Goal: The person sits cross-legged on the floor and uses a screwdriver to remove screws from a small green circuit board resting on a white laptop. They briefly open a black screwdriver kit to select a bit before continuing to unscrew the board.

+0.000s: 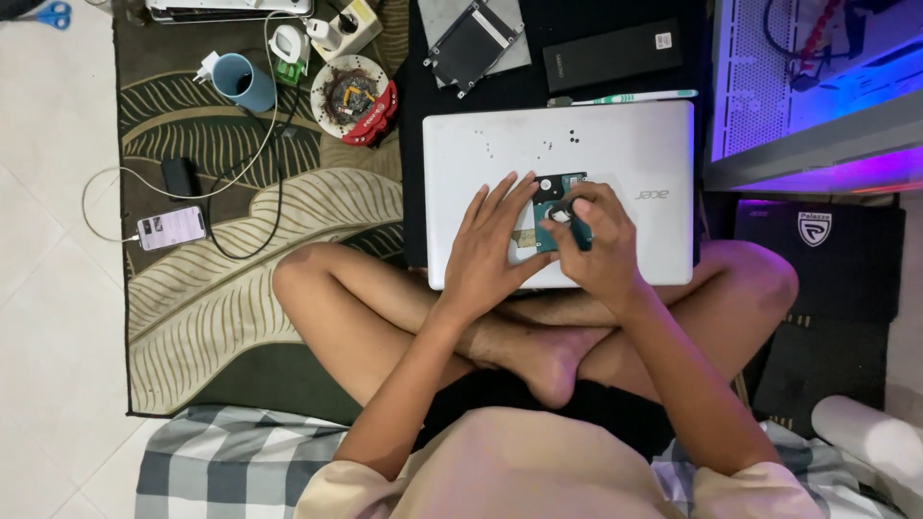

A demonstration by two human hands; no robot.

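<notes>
green-boarded drive (pixel 555 213) lies on the white laptop (pixel 635 163). left hand (pixel 492 252) rests flat, fingers spread, steadying it; right hand (pixel 601 248) curls closed over its edge. likely stiff, light, fragile: best gripped by the sides.

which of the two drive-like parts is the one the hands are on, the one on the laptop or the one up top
The one on the white laptop: the hard drive with its green board showing, touched by both the left hand and right hand. The other, a metal drive caddy, lies untouched beyond the laptop.
</notes>
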